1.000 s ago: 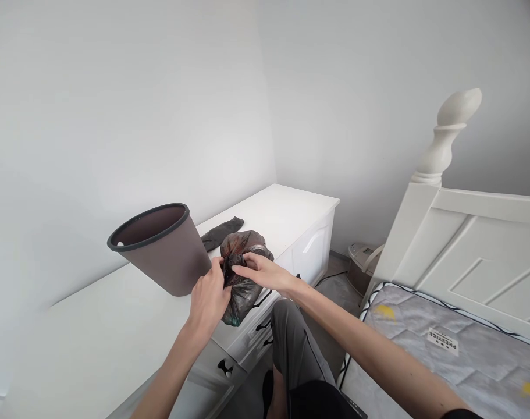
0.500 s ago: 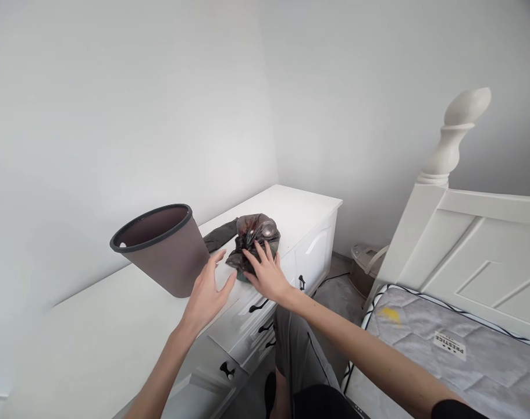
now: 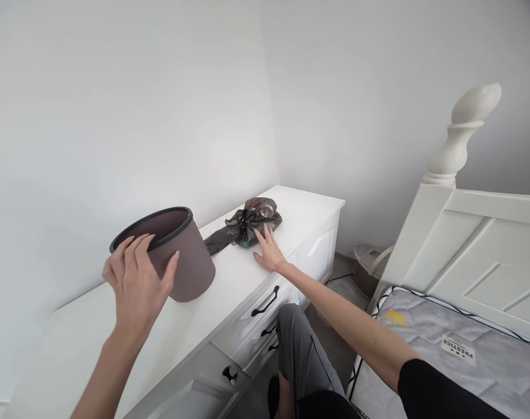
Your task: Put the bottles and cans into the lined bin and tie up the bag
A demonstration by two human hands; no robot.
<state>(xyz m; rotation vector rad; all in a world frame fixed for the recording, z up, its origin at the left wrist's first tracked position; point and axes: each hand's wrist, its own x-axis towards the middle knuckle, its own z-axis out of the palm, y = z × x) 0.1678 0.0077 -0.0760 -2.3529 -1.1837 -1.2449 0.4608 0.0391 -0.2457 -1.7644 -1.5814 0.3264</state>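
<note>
A brown trash can (image 3: 189, 262) with a dark rim stands on the white cabinet top (image 3: 247, 279). My left hand (image 3: 136, 270) is at its near side, fingers spread over the rim; whether they touch it I cannot tell. To the right lies a filled, knotted black plastic trash bag (image 3: 258, 224), with dark and reddish contents showing through. My right hand (image 3: 270, 250) is at the bag's near side, fingers stretched out against it. Flat dark plastic (image 3: 219, 240) lies between the can and the filled bag.
The cabinet front has black handles (image 3: 265, 301). A grey mattress (image 3: 417, 308) and a white bed frame with a turned post (image 3: 461, 134) stand on the right. An appliance (image 3: 369, 265) with a handle sits on the floor behind the cabinet. Walls meet behind.
My left hand has moved left, from beside the bag to the trash can's rim. The filled bag sits farther back toward the wall, and my right hand has moved back with it.
</note>
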